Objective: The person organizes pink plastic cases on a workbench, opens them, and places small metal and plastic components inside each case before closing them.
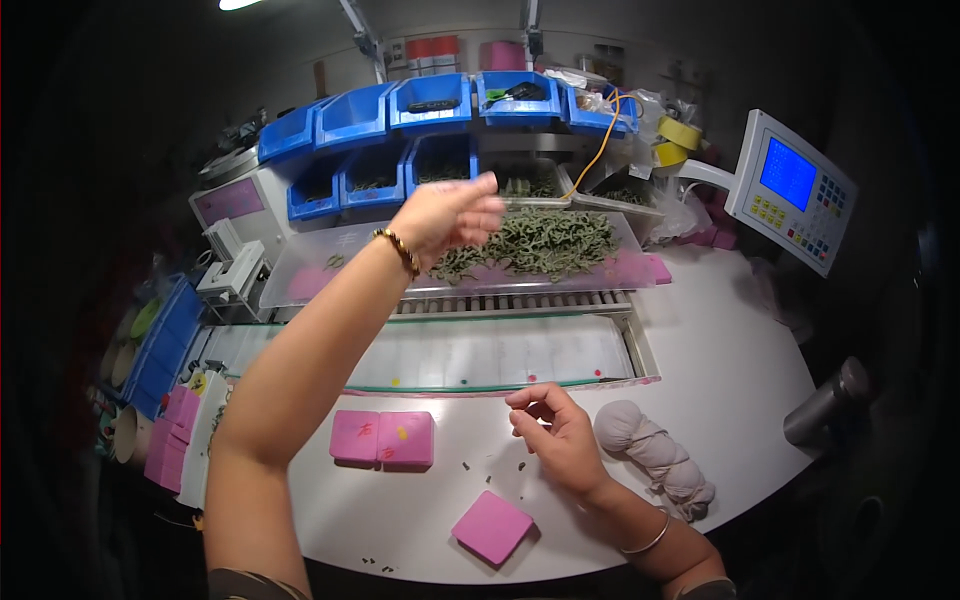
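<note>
"Where do you have the left hand?"

"From my seat I see the left hand (455, 215) on the far side, stretched across the clear tray (300, 278), at the left part of the heap of green curled pieces (555, 243). I can't make out whether it touches them."

"Is it grasping anything?"

"I can't tell. The fingers are bent and blurred in my view, and the palm is turned away from me. A beaded bracelet (402, 250) circles that wrist."

"And the right hand?"

"I have the right hand (558, 437) near, over the white table (720, 380), just left of a twisted grey cloth bundle (657, 460). Its fingers curl loosely, thumb close to the forefinger; whether something small sits between them, I can't tell."

"What lies around it?"

"A few small dark bits (466, 466) lie on the table to its left. Nearer to me there's a single pink block (493, 527), set cornerwise. Further left I see a pair of pink blocks (382, 438), side by side and touching."

"And beyond the tray?"

"Blue bins (350, 113) in two rows on the far side, and a control panel (793, 190) with a lit blue screen on the far right."
</note>
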Available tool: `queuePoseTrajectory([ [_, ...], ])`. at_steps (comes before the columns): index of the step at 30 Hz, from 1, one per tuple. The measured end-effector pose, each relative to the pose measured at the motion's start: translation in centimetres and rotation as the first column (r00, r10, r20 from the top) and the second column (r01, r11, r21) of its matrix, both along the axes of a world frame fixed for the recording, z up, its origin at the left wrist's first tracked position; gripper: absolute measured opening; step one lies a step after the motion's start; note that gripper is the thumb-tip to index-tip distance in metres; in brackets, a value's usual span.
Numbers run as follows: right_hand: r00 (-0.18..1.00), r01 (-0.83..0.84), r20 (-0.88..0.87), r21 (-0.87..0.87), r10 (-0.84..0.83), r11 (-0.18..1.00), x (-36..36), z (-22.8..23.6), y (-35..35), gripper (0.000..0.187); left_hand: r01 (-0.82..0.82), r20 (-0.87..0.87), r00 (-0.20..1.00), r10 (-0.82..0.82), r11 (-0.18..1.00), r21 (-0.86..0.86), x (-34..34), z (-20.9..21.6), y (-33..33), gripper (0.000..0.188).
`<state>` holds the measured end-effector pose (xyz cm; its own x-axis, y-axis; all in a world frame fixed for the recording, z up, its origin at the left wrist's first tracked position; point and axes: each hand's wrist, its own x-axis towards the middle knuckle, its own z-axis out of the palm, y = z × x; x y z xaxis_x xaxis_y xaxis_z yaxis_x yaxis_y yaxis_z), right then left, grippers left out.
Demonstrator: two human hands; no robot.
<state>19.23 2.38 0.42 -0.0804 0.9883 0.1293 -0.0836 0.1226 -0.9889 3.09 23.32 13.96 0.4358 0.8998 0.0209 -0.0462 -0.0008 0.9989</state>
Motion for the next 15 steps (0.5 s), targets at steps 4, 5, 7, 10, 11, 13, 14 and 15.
queuePoseTrajectory([
  [4,1.0,0.003,0.012,0.021,-0.004,1.0,-0.2,0.5,-0.2,0.012,-0.09,0.137,0.987,0.085,0.996,0.028,1.5,-0.6,-0.4,0.072],
  [5,1.0,-0.006,0.013,0.018,0.006,1.0,-0.3,0.7,-0.2,0.012,-0.081,0.144,0.987,0.074,0.996,0.042,1.4,-1.3,-1.0,0.061],
  [7,1.0,0.013,0.011,0.033,-0.014,0.999,0.0,0.5,-0.2,0.012,-0.083,0.06,0.995,0.081,0.996,0.039,1.4,-2.7,-3.0,0.044],
  [10,0.999,0.035,0.022,0.074,-0.037,0.997,0.1,0.3,0.0,0.012,-0.135,-0.004,0.991,0.137,0.982,0.131,1.0,-5.1,-7.9,0.024],
  [11,0.999,0.041,0.025,0.065,-0.043,0.997,0.4,0.1,0.1,0.012,-0.117,-0.012,0.993,0.12,0.98,0.163,0.6,-6.4,-9.4,0.021],
  [13,0.995,0.099,-0.008,0.112,-0.099,0.989,0.7,0.1,0.3,0.012,-0.048,-0.07,0.995,0.066,0.97,0.239,-0.7,-8.3,-13.1,0.017],
  [14,0.994,0.113,-0.006,0.095,-0.113,0.989,0.7,1.1,0.1,0.013,-0.038,-0.154,0.984,0.086,0.957,0.289,-1.4,-9.2,-15.4,0.015],
  [15,0.993,0.115,-0.018,0.106,-0.114,0.988,0.9,1.2,0.2,0.015,-0.023,-0.234,0.966,0.107,0.942,0.336,-1.9,-9.9,-17.7,0.014],
])
